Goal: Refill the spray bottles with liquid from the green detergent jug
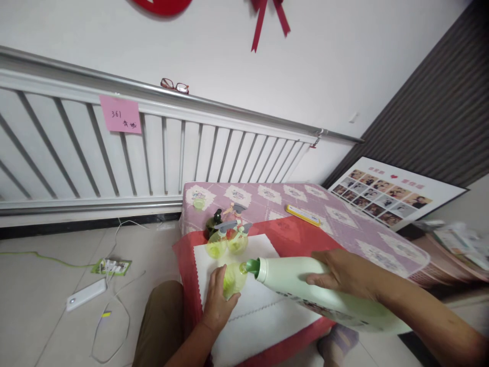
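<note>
My left hand is wrapped round a small see-through yellow-green bottle, which is tilted and has no spray head on it. My right hand grips a large pale green jug by its upper side. The jug lies tipped to the left, its dark green spout at the small bottle's mouth. Whether liquid is flowing I cannot tell. Just behind the left hand stand two yellow-green spray bottles with grey trigger heads, and beside them a dark green pump bottle.
White sheets lie over a red cloth on a purple patterned tablecloth. A yellow box and a small green lid sit farther back. Behind runs a white radiator. Cables and a white power bank lie on the floor.
</note>
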### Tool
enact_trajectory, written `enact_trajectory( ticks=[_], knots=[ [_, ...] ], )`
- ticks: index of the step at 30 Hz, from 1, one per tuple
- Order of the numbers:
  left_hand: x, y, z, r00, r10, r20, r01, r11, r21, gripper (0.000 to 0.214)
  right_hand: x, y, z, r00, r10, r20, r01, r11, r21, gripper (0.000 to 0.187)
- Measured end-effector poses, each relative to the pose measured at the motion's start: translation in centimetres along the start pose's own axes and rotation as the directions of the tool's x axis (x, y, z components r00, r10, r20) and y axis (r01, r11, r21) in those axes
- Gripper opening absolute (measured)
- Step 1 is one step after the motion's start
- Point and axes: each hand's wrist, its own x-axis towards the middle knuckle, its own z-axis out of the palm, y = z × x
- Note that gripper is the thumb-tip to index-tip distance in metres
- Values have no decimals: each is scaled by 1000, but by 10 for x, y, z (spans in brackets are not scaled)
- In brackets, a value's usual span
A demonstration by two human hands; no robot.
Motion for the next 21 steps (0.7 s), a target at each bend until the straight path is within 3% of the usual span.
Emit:
enact_trajectory(
  ticks=[4,21],
  knots=[
    [0,0,0,1000,-5,4,5,1000,-1,76,0,-2,-1,997,33,73,-32,999,-16,37],
    [0,4,-3,1000,-20,-1,20,1000,-24,77,0,-9,-6,994,56,89,-54,998,-25,38]
  ],
)
